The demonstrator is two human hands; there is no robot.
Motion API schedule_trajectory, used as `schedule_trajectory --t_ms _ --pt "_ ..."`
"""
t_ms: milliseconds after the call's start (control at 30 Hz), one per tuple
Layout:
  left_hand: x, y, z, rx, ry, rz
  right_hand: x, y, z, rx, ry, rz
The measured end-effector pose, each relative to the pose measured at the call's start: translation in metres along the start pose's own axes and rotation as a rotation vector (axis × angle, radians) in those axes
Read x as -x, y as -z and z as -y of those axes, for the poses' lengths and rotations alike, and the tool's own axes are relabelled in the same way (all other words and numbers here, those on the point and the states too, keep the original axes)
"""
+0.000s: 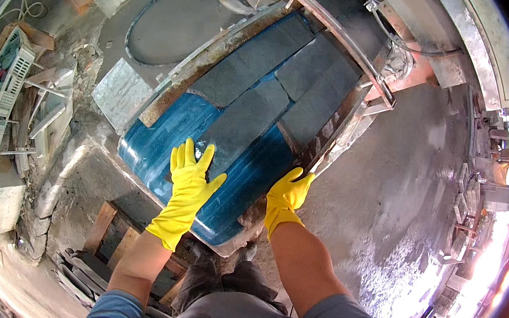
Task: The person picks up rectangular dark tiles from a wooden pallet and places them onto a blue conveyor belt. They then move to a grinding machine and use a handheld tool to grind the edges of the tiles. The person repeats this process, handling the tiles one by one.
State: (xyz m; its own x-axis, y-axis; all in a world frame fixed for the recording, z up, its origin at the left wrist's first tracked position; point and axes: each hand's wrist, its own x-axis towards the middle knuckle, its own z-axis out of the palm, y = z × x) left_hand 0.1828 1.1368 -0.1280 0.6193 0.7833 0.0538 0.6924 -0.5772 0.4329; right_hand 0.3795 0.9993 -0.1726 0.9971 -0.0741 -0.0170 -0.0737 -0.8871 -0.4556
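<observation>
Gloves first: both hands are in bright yellow rubber gloves and neither one is actually gripping anything. The left hand (189, 180) lies flat with fingers spread wide, palm down, right at the near end of a dark grey stone slab (243, 123) that sits on a blue conveyor belt (163, 136). Fingertips touch the slab's lower edge and the heel of the palm rests on bare blue belt. The right hand (286, 195) is off to the right of that, fingers fairly straight and together, resting at the belt's right edge next to the rusty metal side rail (326, 136). It's open too, not clamped on anything.

Beyond the left fingertips the slab runs away up the belt, and further slabs (320, 78) lie just past it, side by side and touching, all the same dark grey. A metal bar (337, 36) crosses over the belt past them.

Left of the left hand sits a grey metal plate (121, 90), and further out a white plastic crate (6, 80) among scrap. Below both wrists are wooden pallet boards (110, 237), and to the right of the right hand is wet, dusty concrete floor (401, 194).
</observation>
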Motion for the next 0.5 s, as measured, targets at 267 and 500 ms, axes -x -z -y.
schedule_trajectory --t_ms 267,500 --pt "-0.16 -0.009 0.031 -0.031 -0.019 -0.179 -0.003 -0.003 -0.003 -0.031 0.033 -0.01" --pt "-0.187 -0.053 0.024 -0.14 -0.097 -0.138 -0.003 -0.005 -0.005 0.019 -0.005 -0.032"
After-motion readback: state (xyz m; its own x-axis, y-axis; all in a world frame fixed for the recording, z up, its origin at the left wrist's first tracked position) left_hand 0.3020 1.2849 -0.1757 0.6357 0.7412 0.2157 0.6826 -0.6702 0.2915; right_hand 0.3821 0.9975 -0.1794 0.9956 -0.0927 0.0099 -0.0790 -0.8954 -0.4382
